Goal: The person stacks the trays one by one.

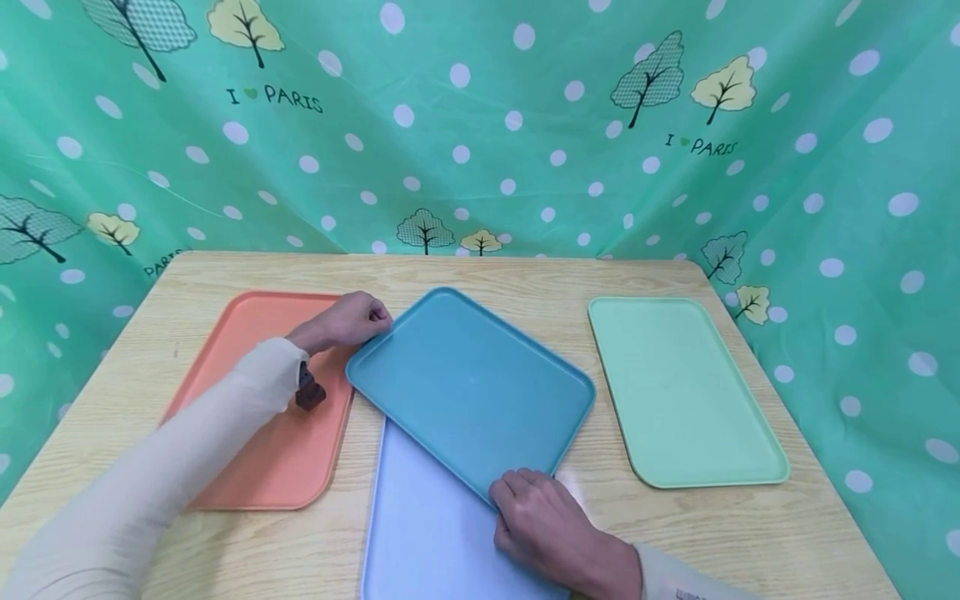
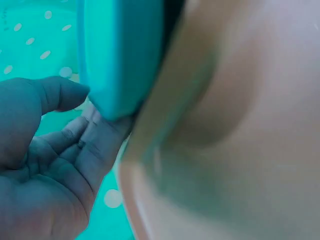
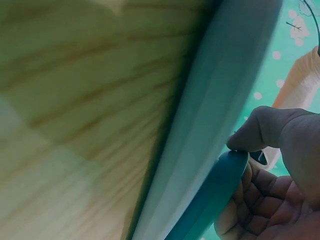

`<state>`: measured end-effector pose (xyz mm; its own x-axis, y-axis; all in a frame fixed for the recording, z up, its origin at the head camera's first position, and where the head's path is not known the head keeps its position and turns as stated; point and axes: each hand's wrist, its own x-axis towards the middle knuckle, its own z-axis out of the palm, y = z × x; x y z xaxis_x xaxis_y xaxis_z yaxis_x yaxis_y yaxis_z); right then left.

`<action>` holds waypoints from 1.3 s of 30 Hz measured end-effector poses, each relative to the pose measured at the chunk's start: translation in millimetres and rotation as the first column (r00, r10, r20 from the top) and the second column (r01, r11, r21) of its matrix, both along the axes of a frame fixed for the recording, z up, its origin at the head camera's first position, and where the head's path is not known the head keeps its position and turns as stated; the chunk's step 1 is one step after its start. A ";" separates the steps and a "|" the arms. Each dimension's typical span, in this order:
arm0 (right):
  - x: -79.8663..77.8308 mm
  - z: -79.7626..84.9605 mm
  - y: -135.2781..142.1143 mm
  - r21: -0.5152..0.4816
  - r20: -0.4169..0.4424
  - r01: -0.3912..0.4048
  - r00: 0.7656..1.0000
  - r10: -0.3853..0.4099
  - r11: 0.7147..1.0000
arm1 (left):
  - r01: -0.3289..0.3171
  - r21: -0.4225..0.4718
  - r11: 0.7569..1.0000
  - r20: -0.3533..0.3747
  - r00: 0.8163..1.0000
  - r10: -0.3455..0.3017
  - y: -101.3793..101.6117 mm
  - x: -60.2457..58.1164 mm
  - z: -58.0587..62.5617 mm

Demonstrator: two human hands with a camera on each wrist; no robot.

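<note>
A teal-blue tray (image 1: 472,383) lies turned at an angle over the middle of the table, overlapping a lavender tray (image 1: 423,517) and, at its left corner, the edge of a coral tray (image 1: 262,333). My left hand (image 1: 351,318) pinches its upper-left edge; in the left wrist view the thumb is on one side of the teal rim (image 2: 120,65) and the fingers on the other. At the lower-right edge my right hand (image 1: 542,525) grips the rim, thumb and curled fingers around the teal edge (image 3: 212,200) in the right wrist view.
A mint-green tray (image 1: 686,392) lies to the right on the wooden table (image 1: 525,271). My left forearm crosses the coral tray, with a dark wrist device (image 1: 309,390) over it. A green dotted curtain (image 1: 480,125) hangs behind and beside the table.
</note>
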<state>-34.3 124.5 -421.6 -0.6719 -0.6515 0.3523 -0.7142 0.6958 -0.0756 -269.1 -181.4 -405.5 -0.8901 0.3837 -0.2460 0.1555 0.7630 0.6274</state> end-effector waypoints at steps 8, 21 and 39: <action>-1.4 6.5 3.3 0.020 0.160 -0.019 0.987 0.015 1.000 | -0.053 -0.113 0.992 -0.114 0.993 0.040 3.0 8.0 7.3; -47.2 48.2 45.8 -0.190 0.392 0.167 0.916 -0.081 0.968 | -0.071 -0.189 0.979 -0.088 0.995 0.055 -10.8 31.3 13.1; -127.3 17.1 110.9 -0.185 0.474 0.508 0.796 -0.376 0.841 | -0.216 0.061 0.974 0.281 0.940 0.191 -30.9 53.5 8.1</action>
